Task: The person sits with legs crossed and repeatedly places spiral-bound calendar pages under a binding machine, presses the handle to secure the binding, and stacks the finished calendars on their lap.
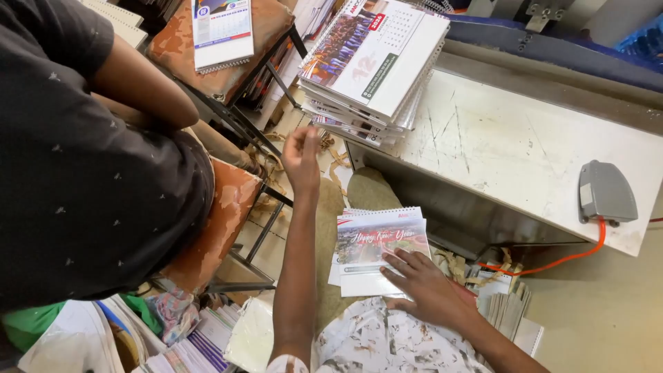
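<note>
My right hand (423, 284) lies flat, fingers spread, on the lower corner of a spiral-bound desk calendar (376, 243) resting on my lap. My left hand (302, 157) is raised ahead of me with loosely curled fingers and seems to hold nothing; it hangs just left of a tall stack of similar spiral-bound calendars (376, 65). That stack sits on the left end of a scratched white metal table (511, 148).
A person in a dark dotted shirt (83, 152) sits close on my left on an orange-cushioned chair (224, 217). Another calendar (222, 31) lies on a second chair. A grey foot pedal (606, 193) with orange cable sits on the table. Paper stacks (193, 345) lie below.
</note>
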